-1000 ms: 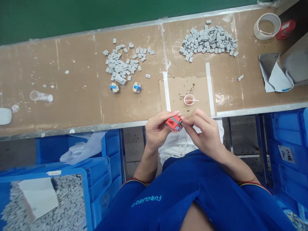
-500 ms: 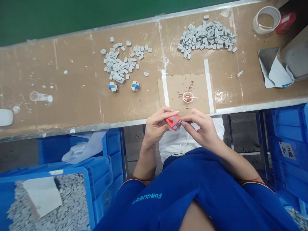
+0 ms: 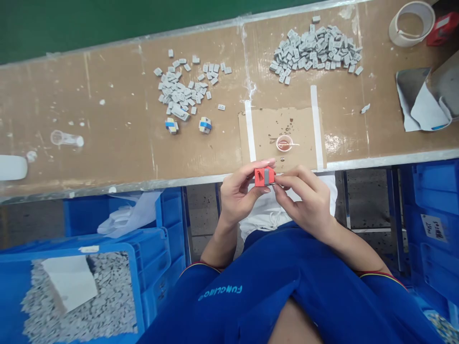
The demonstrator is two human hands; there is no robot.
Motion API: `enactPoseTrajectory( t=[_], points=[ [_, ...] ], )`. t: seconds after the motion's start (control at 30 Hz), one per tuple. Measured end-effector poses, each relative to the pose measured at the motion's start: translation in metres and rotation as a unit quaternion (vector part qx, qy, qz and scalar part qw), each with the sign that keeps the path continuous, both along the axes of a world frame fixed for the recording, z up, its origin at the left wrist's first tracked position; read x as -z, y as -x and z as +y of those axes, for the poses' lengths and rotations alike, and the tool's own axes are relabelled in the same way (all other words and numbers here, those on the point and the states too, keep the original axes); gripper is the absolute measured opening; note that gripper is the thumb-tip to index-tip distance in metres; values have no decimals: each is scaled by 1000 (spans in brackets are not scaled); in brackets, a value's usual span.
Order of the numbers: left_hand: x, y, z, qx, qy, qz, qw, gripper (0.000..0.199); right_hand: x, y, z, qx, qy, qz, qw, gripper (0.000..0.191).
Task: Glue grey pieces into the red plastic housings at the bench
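Near the table's front edge, my left hand [image 3: 237,195] is closed around a small red block [image 3: 258,177] with a grey band across it. My right hand [image 3: 307,197] is closed in a pinch, thumb and forefinger at the block's right side. A small dark sliver shows at those fingertips, too small to name. Just beyond the hands, a small cup of reddish liquid [image 3: 283,146] with a thin white stick in it stands on a cardboard sheet [image 3: 263,129].
Loose grey pieces lie in a left pile [image 3: 181,91] and a right pile [image 3: 317,50]. Two blue-banded blocks, one of them here [image 3: 205,125], sit before the left pile. A tape roll [image 3: 396,36] is at back right; a blue crate [image 3: 139,286] of grey pieces stands lower left.
The red block has turned in my hands, so its red face with a triangular recess and the grey band now sit straighter. My right fingers stay at its right side. The view has shifted slightly.
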State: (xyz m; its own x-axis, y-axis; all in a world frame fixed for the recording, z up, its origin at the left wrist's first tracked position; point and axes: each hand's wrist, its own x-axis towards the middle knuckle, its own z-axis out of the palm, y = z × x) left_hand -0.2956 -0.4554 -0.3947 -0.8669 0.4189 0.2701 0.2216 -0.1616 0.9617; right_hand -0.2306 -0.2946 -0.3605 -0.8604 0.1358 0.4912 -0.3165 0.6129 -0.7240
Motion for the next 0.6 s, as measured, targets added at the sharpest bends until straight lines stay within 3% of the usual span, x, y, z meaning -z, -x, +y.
enactPoseTrajectory(
  t=[0.4, 0.6],
  points=[
    [9, 10, -10, 1, 18, 26, 999, 40, 9, 8, 1, -41, 40, -26, 998, 15],
    [13, 6, -12, -20, 3, 11, 1000, 44, 14, 6, -7, -23, 39, -8, 999, 16]
  ],
)
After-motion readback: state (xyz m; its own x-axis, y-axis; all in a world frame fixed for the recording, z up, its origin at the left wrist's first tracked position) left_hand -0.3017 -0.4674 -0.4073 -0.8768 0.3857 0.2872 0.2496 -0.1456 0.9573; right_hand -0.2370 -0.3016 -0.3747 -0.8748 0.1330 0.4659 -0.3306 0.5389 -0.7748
